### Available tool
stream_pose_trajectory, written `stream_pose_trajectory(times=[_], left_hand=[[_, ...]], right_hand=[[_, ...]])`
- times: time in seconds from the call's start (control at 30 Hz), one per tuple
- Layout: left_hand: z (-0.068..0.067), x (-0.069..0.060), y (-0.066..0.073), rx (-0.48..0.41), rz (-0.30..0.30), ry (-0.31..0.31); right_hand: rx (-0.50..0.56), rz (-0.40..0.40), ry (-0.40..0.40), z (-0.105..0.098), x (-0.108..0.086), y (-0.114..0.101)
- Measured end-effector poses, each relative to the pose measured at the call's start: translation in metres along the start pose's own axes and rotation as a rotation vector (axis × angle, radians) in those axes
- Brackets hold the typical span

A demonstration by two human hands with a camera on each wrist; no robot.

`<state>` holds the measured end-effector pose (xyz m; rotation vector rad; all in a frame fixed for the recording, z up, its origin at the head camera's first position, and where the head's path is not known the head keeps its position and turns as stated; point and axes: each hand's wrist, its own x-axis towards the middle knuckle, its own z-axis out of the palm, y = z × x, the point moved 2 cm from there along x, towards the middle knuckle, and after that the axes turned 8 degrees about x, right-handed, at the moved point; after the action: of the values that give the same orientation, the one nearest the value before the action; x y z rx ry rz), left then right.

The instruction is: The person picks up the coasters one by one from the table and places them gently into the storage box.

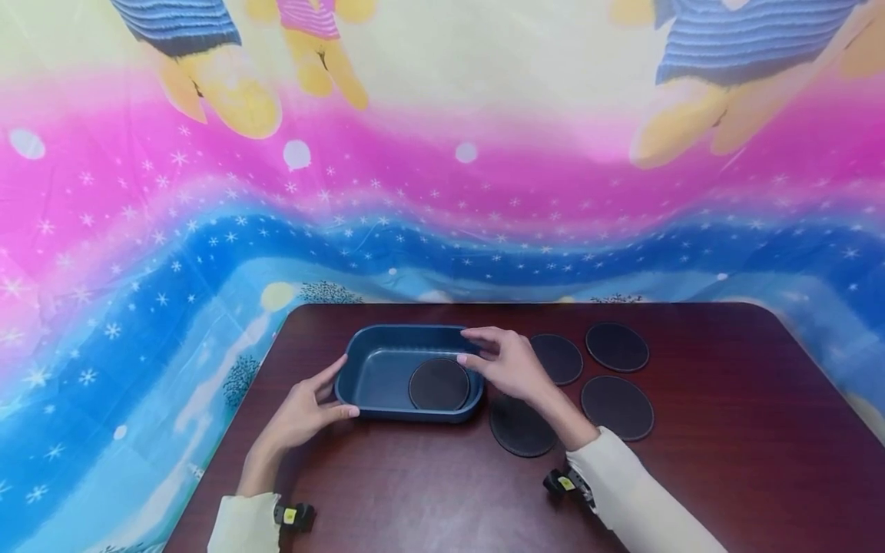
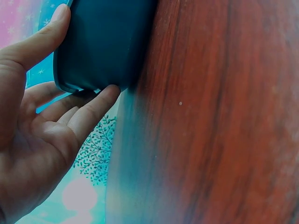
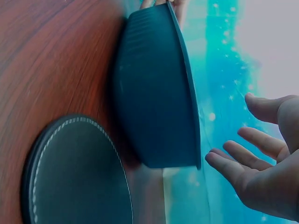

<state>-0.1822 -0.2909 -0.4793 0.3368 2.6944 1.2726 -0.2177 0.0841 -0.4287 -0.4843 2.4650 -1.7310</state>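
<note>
A blue-grey rectangular container point(image 1: 387, 415) stands on the table with one dark round coaster point(image 1: 439, 384) in its right half. The left hand point(image 1: 301, 413) grips the container's left end, thumb at the front rim, fingers at the side, as the left wrist view also shows at the container wall point(image 2: 103, 42). Above the container's right end is the right hand point(image 1: 512, 367), fingers extended and nothing held. In the right wrist view that hand point(image 3: 266, 158) is apart from the container point(image 3: 154, 93), its fingers spread and slightly bent.
Several dark round coasters lie right of the container: one at the back right point(image 1: 618, 346), one below it point(image 1: 618, 408), one partly behind the right hand point(image 1: 558, 359), and one near the right forearm point(image 1: 522, 427). A patterned cloth point(image 1: 442, 184) hangs behind the brown table point(image 1: 415, 491).
</note>
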Motion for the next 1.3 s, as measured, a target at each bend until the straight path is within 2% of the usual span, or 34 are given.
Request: stream_pose_trajectory(times=[0.2, 0.6, 1.3], left_hand=[[0.001, 0.0, 0.0, 0.002, -0.008, -0.001], [0.002, 0.001, -0.001, 0.004, -0.003, -0.003], [0.004, 0.0, -0.006, -0.028, -0.015, -0.006]], right_hand=[[0.05, 0.063, 0.016, -0.022, -0.012, 0.011], [0.09, 0.101, 0.045, -0.057, -0.037, 0.036], [-0.031, 0.082, 0.088, -0.107, -0.067, 0.069]])
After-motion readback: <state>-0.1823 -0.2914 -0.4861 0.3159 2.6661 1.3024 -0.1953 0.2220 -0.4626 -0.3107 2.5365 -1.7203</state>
